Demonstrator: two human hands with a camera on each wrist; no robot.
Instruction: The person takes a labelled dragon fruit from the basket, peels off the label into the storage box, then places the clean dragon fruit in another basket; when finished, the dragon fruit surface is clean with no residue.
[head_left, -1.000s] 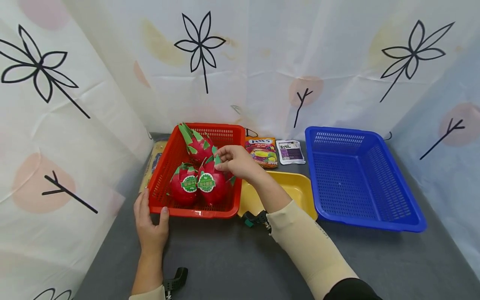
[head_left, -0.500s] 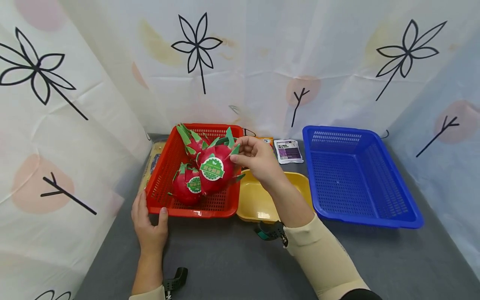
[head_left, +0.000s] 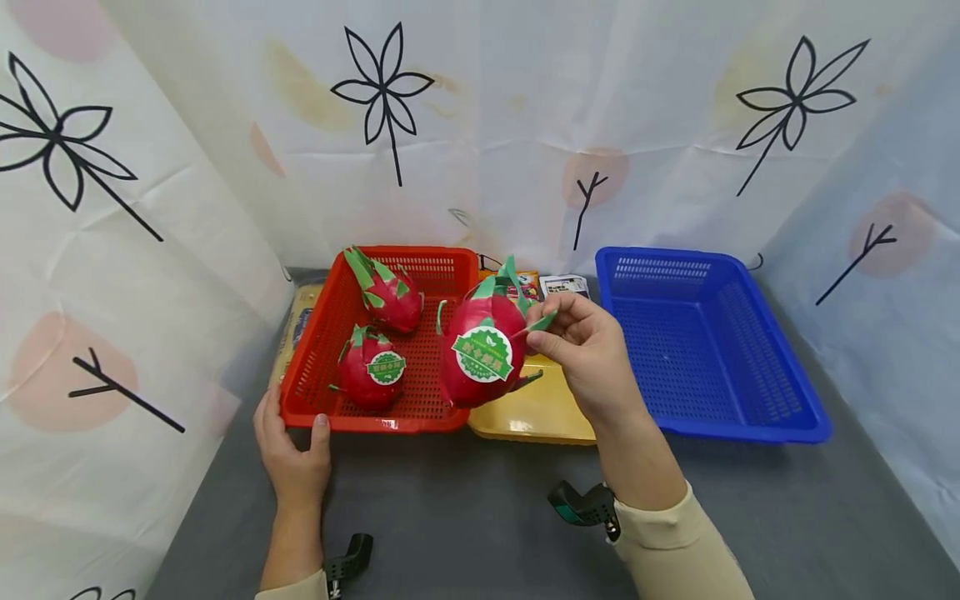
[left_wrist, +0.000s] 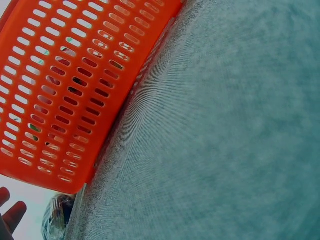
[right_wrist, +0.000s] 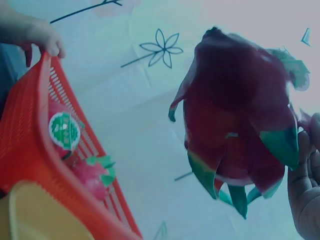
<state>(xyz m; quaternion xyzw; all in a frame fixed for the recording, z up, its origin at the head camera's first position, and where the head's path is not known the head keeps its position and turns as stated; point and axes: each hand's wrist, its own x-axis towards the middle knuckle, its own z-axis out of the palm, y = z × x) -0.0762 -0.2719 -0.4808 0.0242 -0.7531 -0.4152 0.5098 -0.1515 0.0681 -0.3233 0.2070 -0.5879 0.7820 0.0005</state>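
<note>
A red dragon fruit (head_left: 480, 346) with green tips and a green-and-white sticker hangs in the air, pinched by a leafy scale in my right hand (head_left: 588, 358). The right wrist view shows that dragon fruit (right_wrist: 235, 115) from below, with the fingers at its edge. My left hand (head_left: 292, 458) rests at the front left corner of the red basket (head_left: 375, 423), thumb on the near side. Two more dragon fruits lie inside: one with a sticker (head_left: 363, 379) near the front, another (head_left: 393, 300) behind it. The left wrist view mostly shows the basket's slotted wall (left_wrist: 70, 95).
A yellow tray (head_left: 540, 408) stands right of the red basket, partly behind the held fruit. Further right is a blue basket (head_left: 697, 333). Behind the tray lie an orange snack packet (head_left: 528, 283) and a white pouch (head_left: 564, 286). A beige packet (head_left: 296, 325) sits left of the red basket.
My right hand has lifted the dragon fruit out of the red basket and carried it rightward, over the basket's right edge toward the yellow tray. The left hand stays at the basket corner.
</note>
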